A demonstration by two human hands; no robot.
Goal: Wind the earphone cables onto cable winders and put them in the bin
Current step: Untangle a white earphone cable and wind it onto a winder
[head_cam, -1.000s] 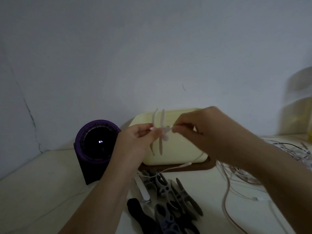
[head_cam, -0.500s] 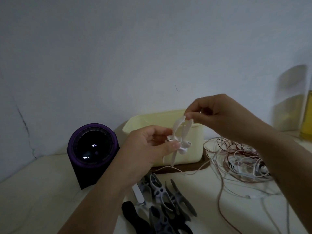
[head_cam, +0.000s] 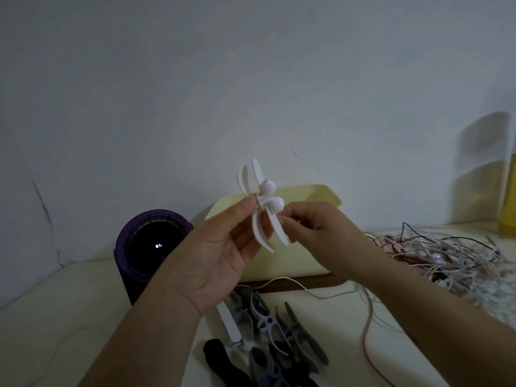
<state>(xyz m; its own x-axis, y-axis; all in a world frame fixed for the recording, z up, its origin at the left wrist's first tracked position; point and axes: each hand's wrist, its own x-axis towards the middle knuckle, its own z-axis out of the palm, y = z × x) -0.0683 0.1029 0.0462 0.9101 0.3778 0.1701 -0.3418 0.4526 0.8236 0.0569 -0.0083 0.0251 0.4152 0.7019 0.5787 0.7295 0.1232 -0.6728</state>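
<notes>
Head cam: your left hand pinches the white X-shaped plastic cable winder at its waist, white earbuds anchored there, held up before the pale yellow plastic bin. Right hand pinches its lower arm, prob. steadying for winding.

Bin at back centre, speaker to its left. Cable tangle right of bin. Spare winders lie before it.

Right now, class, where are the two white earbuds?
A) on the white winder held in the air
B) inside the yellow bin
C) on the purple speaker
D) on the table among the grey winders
A: the earbuds sit at the middle of the winder, which the left hand holds up in front of the bin.
</notes>
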